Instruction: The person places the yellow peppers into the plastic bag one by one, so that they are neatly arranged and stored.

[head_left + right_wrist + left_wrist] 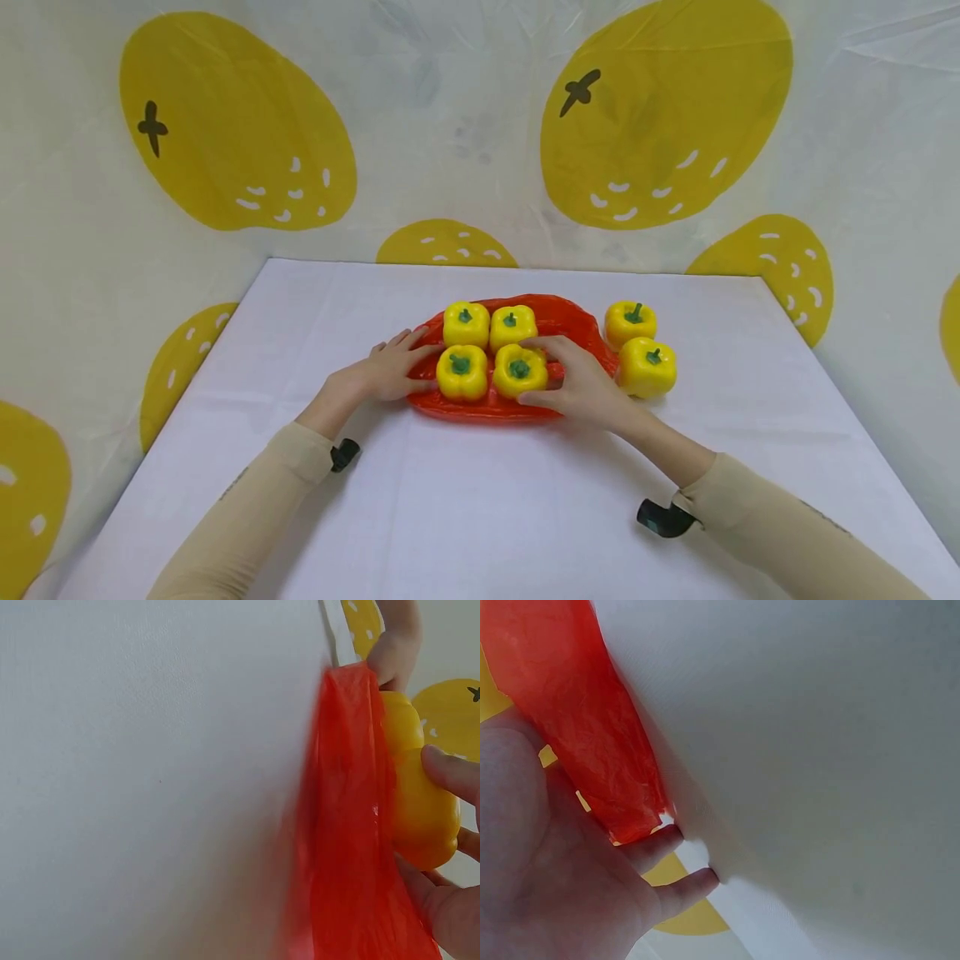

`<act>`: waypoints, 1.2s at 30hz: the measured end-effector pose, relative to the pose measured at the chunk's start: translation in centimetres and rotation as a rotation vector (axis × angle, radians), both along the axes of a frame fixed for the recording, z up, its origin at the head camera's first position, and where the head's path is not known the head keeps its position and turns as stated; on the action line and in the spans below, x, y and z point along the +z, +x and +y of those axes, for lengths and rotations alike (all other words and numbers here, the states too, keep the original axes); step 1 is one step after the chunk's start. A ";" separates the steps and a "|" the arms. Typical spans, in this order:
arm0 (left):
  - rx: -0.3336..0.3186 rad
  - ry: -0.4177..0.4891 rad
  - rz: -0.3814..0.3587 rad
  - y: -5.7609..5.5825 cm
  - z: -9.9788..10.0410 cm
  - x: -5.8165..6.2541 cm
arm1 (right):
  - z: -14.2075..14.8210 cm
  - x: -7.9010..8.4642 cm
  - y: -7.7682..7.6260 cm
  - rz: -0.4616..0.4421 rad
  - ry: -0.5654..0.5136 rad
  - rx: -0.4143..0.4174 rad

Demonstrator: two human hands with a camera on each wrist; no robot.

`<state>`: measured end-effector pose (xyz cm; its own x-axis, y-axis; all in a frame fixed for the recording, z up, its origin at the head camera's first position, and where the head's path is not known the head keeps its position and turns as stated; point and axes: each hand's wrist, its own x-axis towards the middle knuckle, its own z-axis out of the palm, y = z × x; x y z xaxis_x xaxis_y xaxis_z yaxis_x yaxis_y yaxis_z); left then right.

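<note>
A red plastic bag (555, 310) lies spread on the table, with several yellow bell peppers on it in two rows. My right hand (581, 385) holds the front right bell pepper (517, 372) between thumb and fingers; its grip also shows in the right wrist view, on the yellow pepper (424, 810) behind the red film (345, 810). At the bag's left end rests my left hand (390, 368), fingers spread, beside the front left pepper (462, 379). Behind these sit the back left pepper (465, 317) and back right pepper (517, 320).
Two more yellow bell peppers stand right of the bag: a farther one (628, 327) and a nearer one (651, 377), close to my right hand. A white cloth covers the table (465, 508). Behind it hangs a pale curtain (450, 108) with large yellow fruit prints.
</note>
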<state>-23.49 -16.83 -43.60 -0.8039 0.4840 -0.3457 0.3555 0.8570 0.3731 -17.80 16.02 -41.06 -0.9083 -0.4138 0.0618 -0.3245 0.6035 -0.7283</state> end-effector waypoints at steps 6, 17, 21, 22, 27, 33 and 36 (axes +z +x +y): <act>-0.005 -0.005 0.005 0.0 0.0 0.0 | -0.8 -0.5 0.0 -0.012 0.016 -0.014; -0.009 0.002 0.011 0.2 0.1 0.0 | -1.0 -1.4 0.2 -0.013 0.012 -0.042; -0.011 0.001 0.022 0.1 0.0 -0.1 | -1.1 -1.5 0.2 -0.002 0.010 -0.037; -0.011 0.000 0.023 0.1 0.0 -0.1 | -1.1 -1.5 0.2 0.001 0.010 -0.036; -0.011 -0.002 0.021 0.1 0.0 0.0 | -1.0 -1.3 0.2 0.005 0.018 -0.032; -0.015 -0.003 0.019 0.0 0.0 -0.2 | -0.4 -0.9 0.3 -0.006 0.015 -0.025; -0.012 -0.004 0.015 0.0 0.0 -0.2 | 0.0 -0.7 0.3 0.001 0.000 -0.018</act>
